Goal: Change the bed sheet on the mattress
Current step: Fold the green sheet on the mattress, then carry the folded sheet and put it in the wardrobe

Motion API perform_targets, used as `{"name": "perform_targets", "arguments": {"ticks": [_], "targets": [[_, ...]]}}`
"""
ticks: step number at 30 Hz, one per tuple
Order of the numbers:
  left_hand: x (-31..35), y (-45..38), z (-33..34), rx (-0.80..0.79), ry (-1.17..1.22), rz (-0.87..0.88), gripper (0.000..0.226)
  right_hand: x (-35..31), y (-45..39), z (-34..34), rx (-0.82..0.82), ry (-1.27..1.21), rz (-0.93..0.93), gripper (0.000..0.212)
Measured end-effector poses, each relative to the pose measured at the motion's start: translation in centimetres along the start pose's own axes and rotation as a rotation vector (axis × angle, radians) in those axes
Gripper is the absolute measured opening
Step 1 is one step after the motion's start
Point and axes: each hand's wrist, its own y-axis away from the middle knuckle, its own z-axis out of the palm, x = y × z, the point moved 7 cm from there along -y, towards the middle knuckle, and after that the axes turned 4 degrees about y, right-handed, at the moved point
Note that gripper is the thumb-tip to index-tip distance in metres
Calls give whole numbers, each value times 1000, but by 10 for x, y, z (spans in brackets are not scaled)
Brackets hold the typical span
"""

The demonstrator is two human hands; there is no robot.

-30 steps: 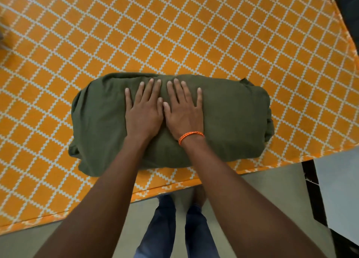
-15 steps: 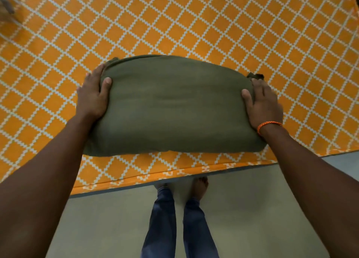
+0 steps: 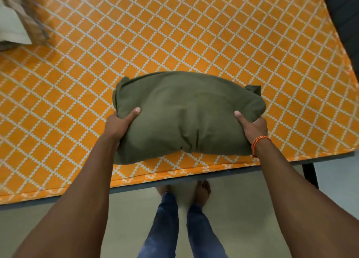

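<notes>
Orange lattice-print bed sheet (image 3: 174, 34) covers the mattress. Over its near edge is an olive-green pillow (image 3: 186, 118), prob lifted or tipped, can't tell which. Looks soft, light, squashy; fabric dents w/ pressure, not fragile or slippery, so best held at both short ends. Left hand (image 3: 118, 123) clamps the left end, right hand (image 3: 252, 126) the right end, thumbs on top, fingers hidden beneath. Pillow spans between both grips.

- Left hand (image 3: 120, 123) and right hand (image 3: 251, 126) grip opposite ends of a plump olive-green fabric bundle (image 3: 186, 118)
- Bundle over orange white-latticed bed sheet (image 3: 174, 34)
</notes>
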Motion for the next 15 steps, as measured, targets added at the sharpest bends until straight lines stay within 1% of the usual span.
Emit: {"name": "perform_targets", "arguments": {"ticks": [2, 4, 6, 8, 11, 15], "targets": [[5, 14, -4, -26, 115, -14, 46, -10, 5, -3, -9, -43, -54, 60], [14, 32, -11, -14, 159, 37, 29, -24, 16, -14, -20, -71, -109, 51], [26, 55, -21, -4, 169, 67, 24, -40, 34, -32, -31, -72, -152, 43], [34, 78, -37, 6, 173, 82, 24, -53, 55, -46, -34, -68, -190, 39], [51, 122, -57, 25, 198, 106, 30, -74, 92, -67, -35, -76, -219, 39], [75, 185, -92, 31, 232, 119, 22, -108, 143, -98, -124, -66, -239, 41]]}}
